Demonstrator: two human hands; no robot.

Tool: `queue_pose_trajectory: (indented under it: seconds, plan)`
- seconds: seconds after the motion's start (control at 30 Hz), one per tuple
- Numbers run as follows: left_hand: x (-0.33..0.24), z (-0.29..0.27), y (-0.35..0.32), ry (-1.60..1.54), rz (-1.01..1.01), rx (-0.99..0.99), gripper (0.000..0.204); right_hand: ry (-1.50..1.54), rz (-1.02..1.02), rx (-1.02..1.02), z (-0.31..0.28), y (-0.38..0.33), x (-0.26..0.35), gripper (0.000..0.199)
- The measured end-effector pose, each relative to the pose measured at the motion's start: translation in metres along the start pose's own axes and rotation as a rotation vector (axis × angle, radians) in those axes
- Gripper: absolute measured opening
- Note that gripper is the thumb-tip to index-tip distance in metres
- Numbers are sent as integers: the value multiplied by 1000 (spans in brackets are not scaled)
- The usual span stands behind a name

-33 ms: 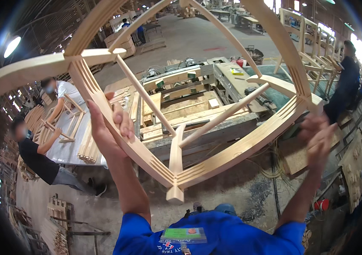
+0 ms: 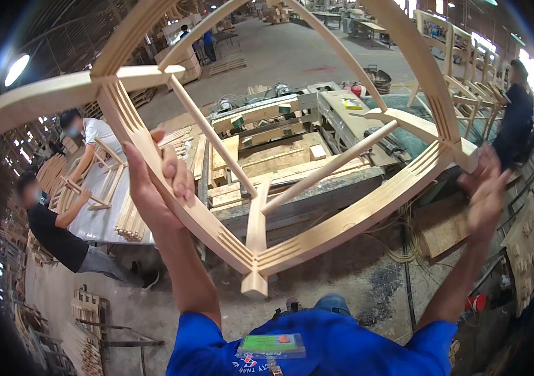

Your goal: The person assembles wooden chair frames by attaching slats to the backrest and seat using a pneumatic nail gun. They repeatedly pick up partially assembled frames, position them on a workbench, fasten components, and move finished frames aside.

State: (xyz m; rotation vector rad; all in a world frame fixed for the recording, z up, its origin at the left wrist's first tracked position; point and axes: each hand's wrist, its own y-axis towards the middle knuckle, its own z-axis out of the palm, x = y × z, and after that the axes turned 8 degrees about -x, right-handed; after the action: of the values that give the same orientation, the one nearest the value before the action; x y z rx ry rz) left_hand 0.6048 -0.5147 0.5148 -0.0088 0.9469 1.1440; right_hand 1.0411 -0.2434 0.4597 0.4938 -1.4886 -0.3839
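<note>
A pale, unfinished wooden chair frame (image 2: 342, 222), with curved grooved rails, thin round rods and projecting leg ends, hangs in the air before me. My left hand (image 2: 163, 178) is wrapped round its left curved rail, thumb on the near side and fingers over the inner side. My right hand (image 2: 486, 191) is beside the frame's right leg end, somewhat blurred. Its fingers look loosely stretched and apart; whether they touch the wood I cannot tell. The frame's upper part runs out of the picture.
Beyond the frame stands a workbench machine (image 2: 279, 156) with wooden pieces on it. Two masked co-workers handle wooden parts at a table (image 2: 101, 216) on the left. Another person (image 2: 514, 119) stands at right near stacked chair frames (image 2: 461, 62). A board (image 2: 442, 232) lies at lower right.
My right hand has moved outward to the right and slightly up. The chair frame has shifted a little, its lowest corner moving slightly left and up. My left hand keeps its hold.
</note>
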Motion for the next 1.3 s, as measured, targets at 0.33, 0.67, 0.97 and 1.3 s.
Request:
queue_pose_trajectory:
  seconds: [0.33,0.67,0.97,1.3]
  plan:
    - [118,-6,188,281,44,66,63,-17,-5,459,252,248,-62,76]
    - [311,-66,373,678,-135,-69,54,95,95,406,431,365,-301,60]
    - [435,-161,416,720,-415,-180,44,-129,188,423,495,339,-447,33]
    - [493,-198,450,619,-705,-237,45,-246,561,491,512,346,-471,42]
